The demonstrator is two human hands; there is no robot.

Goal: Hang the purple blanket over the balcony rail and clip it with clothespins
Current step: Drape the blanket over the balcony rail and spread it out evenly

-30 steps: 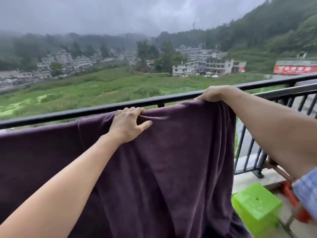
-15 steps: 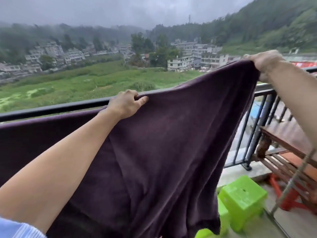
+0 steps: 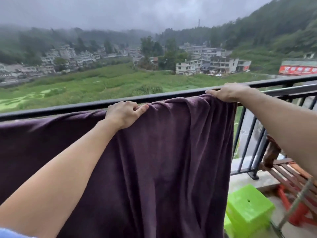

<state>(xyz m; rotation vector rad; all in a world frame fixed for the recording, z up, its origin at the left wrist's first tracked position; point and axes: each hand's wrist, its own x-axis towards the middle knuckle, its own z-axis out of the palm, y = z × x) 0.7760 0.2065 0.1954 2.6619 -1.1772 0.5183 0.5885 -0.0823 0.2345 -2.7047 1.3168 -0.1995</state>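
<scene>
The soft, dark purple fleece blanket [image 3: 163, 160] hangs in loose vertical folds on the near side of the black metal balcony rail [image 3: 68, 108], its top edge bunched along the bar. The left hand [image 3: 123, 114] grips that edge mid-span, fingers [image 3: 130, 104] curled over the fold and the thumb pressing the cloth toward them. The right hand [image 3: 226, 92] holds the blanket's right top corner on the rail; its fingertips curl over the far side, out of sight.

This looks like the draping step, with the top edge being spread and evened. No clothespins are in view, so clipping likely calls for freeing one hand to fetch them while the other pins the cloth.

To the right on the concrete balcony floor stand a bright green plastic stool [image 3: 248, 208] and a slatted wooden bench [image 3: 291, 174]. Beyond lie green fields, pale buildings and misty wooded hills.
</scene>
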